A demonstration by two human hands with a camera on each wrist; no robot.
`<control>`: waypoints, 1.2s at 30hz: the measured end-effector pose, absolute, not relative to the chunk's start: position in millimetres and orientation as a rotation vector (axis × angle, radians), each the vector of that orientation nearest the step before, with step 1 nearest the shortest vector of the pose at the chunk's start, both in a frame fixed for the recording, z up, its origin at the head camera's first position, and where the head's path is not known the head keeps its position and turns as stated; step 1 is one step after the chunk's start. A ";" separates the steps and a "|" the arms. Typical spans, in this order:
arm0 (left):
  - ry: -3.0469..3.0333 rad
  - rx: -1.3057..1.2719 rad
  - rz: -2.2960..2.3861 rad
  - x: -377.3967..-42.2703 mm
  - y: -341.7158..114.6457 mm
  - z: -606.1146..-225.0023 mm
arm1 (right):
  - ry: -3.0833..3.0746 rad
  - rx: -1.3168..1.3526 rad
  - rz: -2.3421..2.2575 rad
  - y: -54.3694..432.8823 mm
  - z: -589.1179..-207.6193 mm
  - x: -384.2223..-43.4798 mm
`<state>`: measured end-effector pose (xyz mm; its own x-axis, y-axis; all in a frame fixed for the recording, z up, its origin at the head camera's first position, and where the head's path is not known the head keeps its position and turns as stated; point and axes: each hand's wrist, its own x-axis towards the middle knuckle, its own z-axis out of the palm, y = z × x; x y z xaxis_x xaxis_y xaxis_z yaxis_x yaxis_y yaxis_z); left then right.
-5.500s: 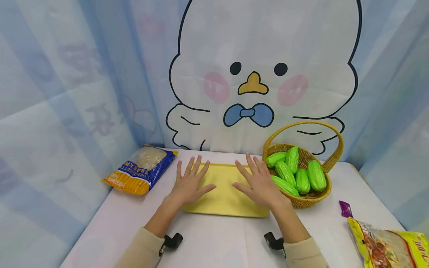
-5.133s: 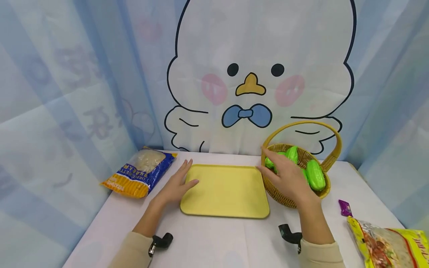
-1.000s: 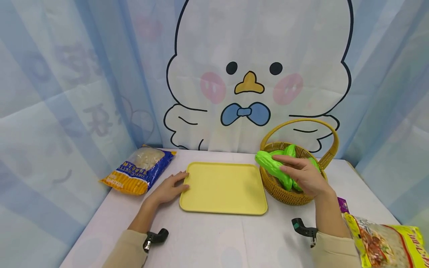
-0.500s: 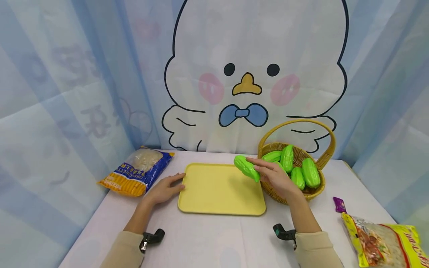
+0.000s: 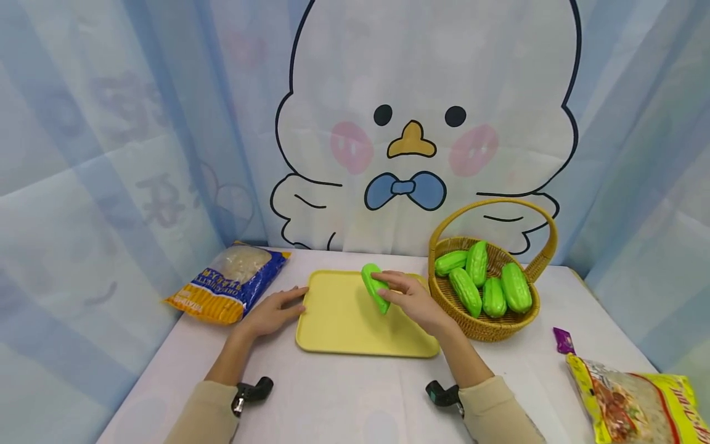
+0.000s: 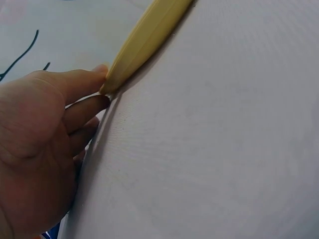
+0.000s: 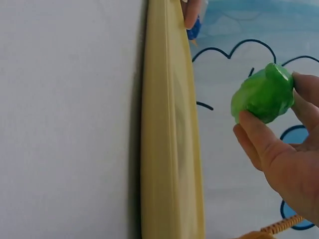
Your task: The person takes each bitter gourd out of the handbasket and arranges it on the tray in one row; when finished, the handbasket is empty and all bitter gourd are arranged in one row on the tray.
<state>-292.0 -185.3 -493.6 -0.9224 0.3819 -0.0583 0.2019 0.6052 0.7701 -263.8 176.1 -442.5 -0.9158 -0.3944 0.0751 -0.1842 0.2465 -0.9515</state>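
My right hand [image 5: 413, 299] pinches a bright green, ridged toy bitter melon [image 5: 374, 287] between thumb and fingers. It is held tilted above the yellow tray [image 5: 338, 320]; in the right wrist view the melon [image 7: 264, 94] is seen end-on, apart from the tray [image 7: 172, 149]. At the tray's left rim is my left hand [image 5: 276, 313]. In the left wrist view its thumb and forefinger lie on either side of the tray's edge [image 6: 144, 45]. Several more bitter melons [image 5: 465, 291] lie in a wicker basket [image 5: 493, 333] to the right of the tray.
A blue and orange pasta bag [image 5: 227, 283] lies at the table's back left. On the right are a small purple packet [image 5: 563, 340] and a yellow food bag [image 5: 638, 401]. The basket's tall handle [image 5: 501, 201] arches up in front of a curtain with a printed chick.
My right hand has carried the bitter melon left, from over the basket to above the tray. Earlier it took it from the basket. My left hand came to the tray's left rim and stays there.
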 end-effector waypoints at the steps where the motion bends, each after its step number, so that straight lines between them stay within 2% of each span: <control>1: 2.610 0.480 1.221 -291.8 -185.4 -493.3 | 2.323 -0.544 -1.739 171.6 -443.5 -264.9; 17: 2.600 0.477 1.247 -292.7 -185.9 -495.1 | 2.491 -0.688 -1.478 113.6 -456.1 -275.2; 36: 2.597 0.463 1.241 -291.8 -186.1 -495.7 | 2.624 -0.740 -1.177 87.6 -464.6 -283.7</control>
<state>-291.8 -186.1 -495.7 -0.9246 0.3752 -0.0664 0.1840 0.5923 0.7844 -283.7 87.6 -464.6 -0.8619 -0.5051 0.0448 -0.3692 0.5647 -0.7381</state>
